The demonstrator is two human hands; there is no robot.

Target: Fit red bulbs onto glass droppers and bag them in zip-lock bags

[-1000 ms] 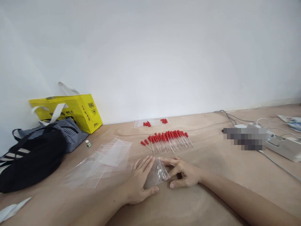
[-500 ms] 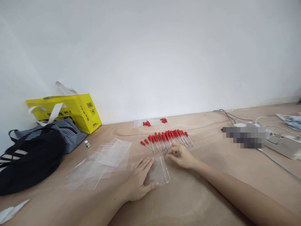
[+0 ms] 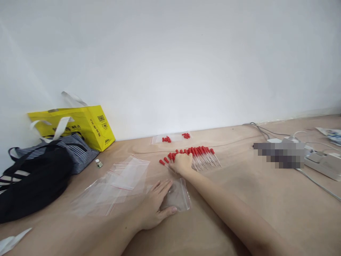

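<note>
My left hand [image 3: 157, 206] lies with its fingers spread on the left part of a clear zip bag [image 3: 178, 195] on the table. Beyond the bag is a row of droppers with red bulbs [image 3: 204, 153] and thin pale stems, side by side and slanting. My right hand [image 3: 182, 163] is over the left half of that row, covering several droppers. Its fingers are curled downward and mostly hidden, so I cannot see what they touch. Loose clear bags with red edges [image 3: 130, 172] overlap to the left of my left hand.
Near the wall lies a clear bag [image 3: 176, 138] with red-bulbed pieces. A small bottle [image 3: 98, 163], yellow bag [image 3: 93, 124], striped bag [image 3: 82, 153] and black bag [image 3: 39, 177] are at left. Cables and a power strip [image 3: 323, 163] lie at right.
My right hand has moved left and farther forward, from the near ends of the stems to over the droppers. My left hand has stayed almost in place on the bag.
</note>
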